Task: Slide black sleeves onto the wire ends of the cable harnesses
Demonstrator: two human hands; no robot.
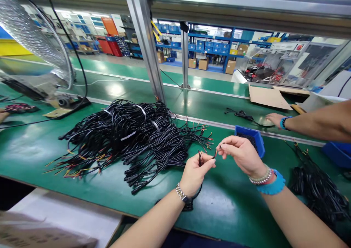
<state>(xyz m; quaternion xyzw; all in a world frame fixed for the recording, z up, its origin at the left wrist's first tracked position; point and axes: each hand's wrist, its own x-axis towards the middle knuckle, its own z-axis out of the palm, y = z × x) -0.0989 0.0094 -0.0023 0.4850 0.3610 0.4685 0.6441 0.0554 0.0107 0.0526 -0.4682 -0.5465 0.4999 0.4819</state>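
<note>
In the middle, my left hand is closed around a black cable, with its stripped end pointing up and to the right. Orange and red wires come out of that end between my two hands. My right hand pinches at the wire tips; a tiny dark piece shows at its fingertips, too small to name. The rest of the held cable hangs below my left hand to the green bench. Just behind my right hand stands a blue bin with small black pieces inside.
A large heap of bundled black cables covers the left-centre. More cables lie at right. A co-worker's hand touches a cable across the metal rail. Another person's patterned sleeve appears far left. A metal post rises behind the heap.
</note>
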